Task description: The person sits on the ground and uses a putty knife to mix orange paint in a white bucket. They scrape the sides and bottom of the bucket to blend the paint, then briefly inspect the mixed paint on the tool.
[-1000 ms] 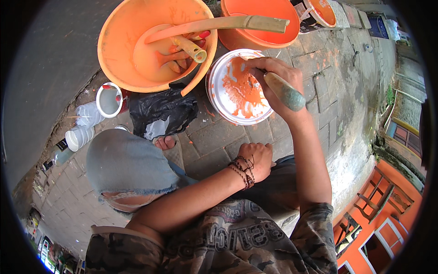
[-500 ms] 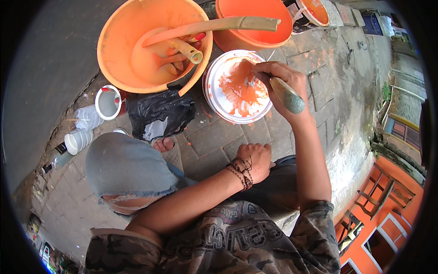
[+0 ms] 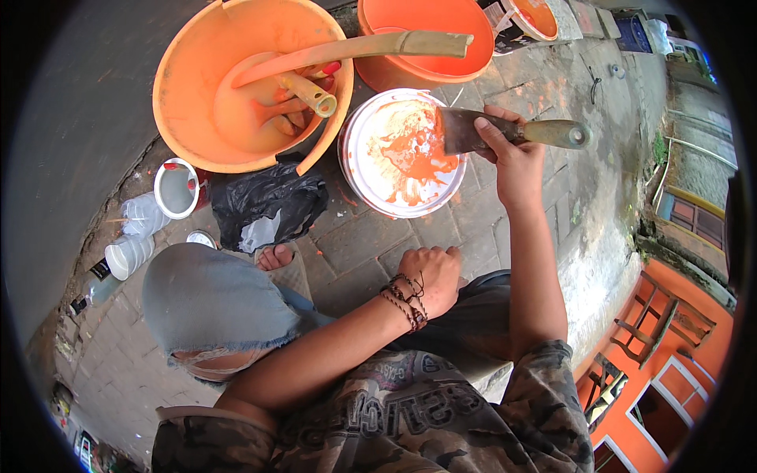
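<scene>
My right hand (image 3: 512, 146) grips a wide putty knife (image 3: 556, 134) by its handle and upper blade; the blade lies flat over the right half of a round white lid (image 3: 377, 180), which is smeared with wet orange paint (image 3: 402, 158). My left hand (image 3: 430, 276) rests curled above my bent legs, below the lid; its palm and whatever may be in it are hidden. An orange basin (image 3: 189, 94) left of the lid holds watery orange paint, a long bamboo strip (image 3: 371, 45) and other paint-covered pieces. Behind the lid stands a red-orange tub (image 3: 426, 71).
A black plastic bag (image 3: 260, 197), a white cup (image 3: 176, 189), clear cups (image 3: 130, 255) and a bottle (image 3: 102, 288) lie at left. More buckets (image 3: 505, 27) stand at the back. Grey paving (image 3: 355, 252) runs underneath; an orange wall (image 3: 678, 410) with wooden furniture (image 3: 654, 323) is at right.
My right hand has moved right and turned the putty knife, so its handle now points right and the blade shows across the lid. My left hand stays in about the same place.
</scene>
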A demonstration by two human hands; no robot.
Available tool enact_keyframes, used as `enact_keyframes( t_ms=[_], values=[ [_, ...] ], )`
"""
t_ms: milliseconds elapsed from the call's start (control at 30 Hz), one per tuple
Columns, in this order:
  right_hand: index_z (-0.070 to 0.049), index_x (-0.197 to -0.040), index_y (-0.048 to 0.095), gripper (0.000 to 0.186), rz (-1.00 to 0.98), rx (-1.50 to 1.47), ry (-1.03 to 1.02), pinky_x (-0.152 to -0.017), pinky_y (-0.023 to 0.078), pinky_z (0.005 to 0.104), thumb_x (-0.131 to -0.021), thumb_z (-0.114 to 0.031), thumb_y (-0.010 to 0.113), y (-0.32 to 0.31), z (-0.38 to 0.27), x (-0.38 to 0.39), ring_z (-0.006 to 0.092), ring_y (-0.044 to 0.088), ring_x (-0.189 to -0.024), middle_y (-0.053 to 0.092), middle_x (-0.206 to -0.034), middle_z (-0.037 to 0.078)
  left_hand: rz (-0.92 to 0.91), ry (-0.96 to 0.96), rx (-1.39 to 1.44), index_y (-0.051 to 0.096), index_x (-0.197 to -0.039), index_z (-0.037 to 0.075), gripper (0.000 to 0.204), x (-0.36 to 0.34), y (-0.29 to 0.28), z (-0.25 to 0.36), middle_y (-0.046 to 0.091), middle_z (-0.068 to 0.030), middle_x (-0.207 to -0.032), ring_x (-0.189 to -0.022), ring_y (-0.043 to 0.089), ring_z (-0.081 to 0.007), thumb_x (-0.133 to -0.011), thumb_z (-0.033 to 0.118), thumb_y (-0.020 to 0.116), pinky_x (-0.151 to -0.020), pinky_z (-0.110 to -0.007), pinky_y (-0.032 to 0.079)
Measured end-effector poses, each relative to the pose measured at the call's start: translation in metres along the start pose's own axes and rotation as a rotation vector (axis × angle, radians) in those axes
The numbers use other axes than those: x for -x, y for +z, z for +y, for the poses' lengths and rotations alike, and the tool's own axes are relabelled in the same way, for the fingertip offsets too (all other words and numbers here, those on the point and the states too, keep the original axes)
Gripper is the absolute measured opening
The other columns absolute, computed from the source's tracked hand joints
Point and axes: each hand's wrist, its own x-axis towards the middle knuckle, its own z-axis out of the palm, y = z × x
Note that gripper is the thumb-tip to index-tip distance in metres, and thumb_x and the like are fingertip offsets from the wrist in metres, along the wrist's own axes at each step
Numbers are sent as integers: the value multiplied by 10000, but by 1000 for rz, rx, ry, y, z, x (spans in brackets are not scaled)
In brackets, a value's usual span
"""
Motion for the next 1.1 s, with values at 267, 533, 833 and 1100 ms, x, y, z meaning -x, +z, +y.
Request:
enact_keyframes(
  t_ms=[267, 533, 833, 1100],
  values=[
    [70, -1186, 606, 369, -66, -116, 51, -695, 591, 275, -890, -106, 738, -18, 25, -28, 163, 709, -855, 708, -991, 130, -29, 7, 4, 606, -944, -18, 349, -3, -8, 6, 682, -233, -831, -825, 702, -396, -880, 314, 692, -746, -487, 548],
    [34, -1179, 613, 342, -112, -183, 116, -701, 571, 269, -900, -117, 743, -24, 38, -50, 142, 698, -850, 713, -976, 89, -5, 14, 5, 602, -933, -14, 335, -8, -11, 6, 677, -222, -793, -802, 701, -397, -865, 294, 715, -715, -481, 550],
    [31, -1160, 607, 301, -80, -201, 175, -720, 588, 284, -911, -86, 729, -31, 41, -38, 156, 701, -854, 708, -972, 98, 7, 30, -5, 588, -954, -8, 304, -4, -9, -1, 670, -221, -790, -792, 694, -401, -876, 264, 698, -716, -483, 546],
    [48, -1147, 593, 292, -111, -258, 117, -735, 609, 309, -908, -55, 724, -24, 38, -47, 173, 708, -855, 703, -977, 119, -27, 15, 9, 596, -921, -9, 285, -4, -5, -1, 671, -216, -785, -805, 694, -398, -868, 251, 701, -718, -495, 541]
  ],
)
